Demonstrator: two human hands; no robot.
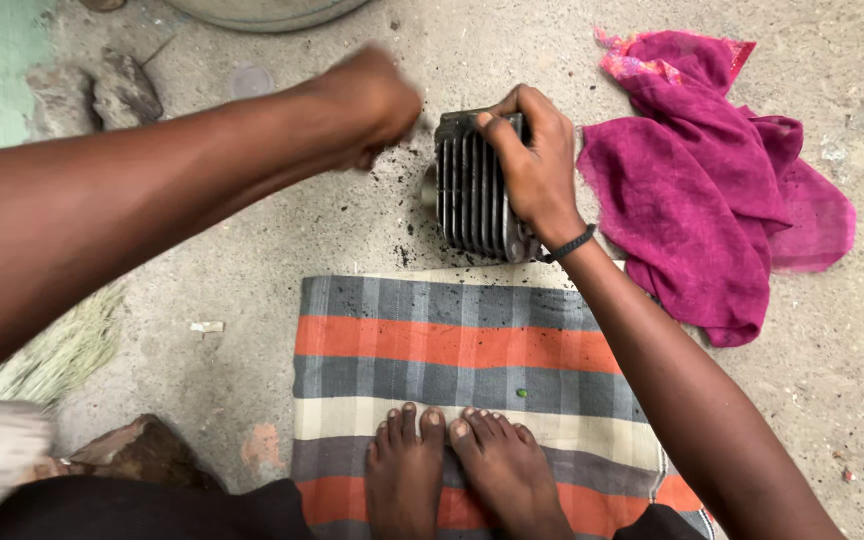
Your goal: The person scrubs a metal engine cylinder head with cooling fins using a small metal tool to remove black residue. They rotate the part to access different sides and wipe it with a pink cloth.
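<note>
A crumpled magenta cloth lies on the concrete floor just to the right of the work, its near folds touching the wrist of the right hand. A striped mat in grey, orange and cream spreads out below, and the person's bare feet rest on it, with a tiny green speck just above the toes. Dark grit is scattered over the floor between the mat's top edge and a finned metal cylinder block, which stands on the floor just beyond the mat.

The right hand grasps the block from above, fingers curled over its top edge and a dark band around the wrist. The left hand is clenched into a fist, blurred, just left of the block; whether it holds anything cannot be told.

At the upper left sit two rough stones near a pale green patch. A bundle of straw-coloured bristles lies at the left edge, under the left forearm. A grey curved rim shows at the top.
</note>
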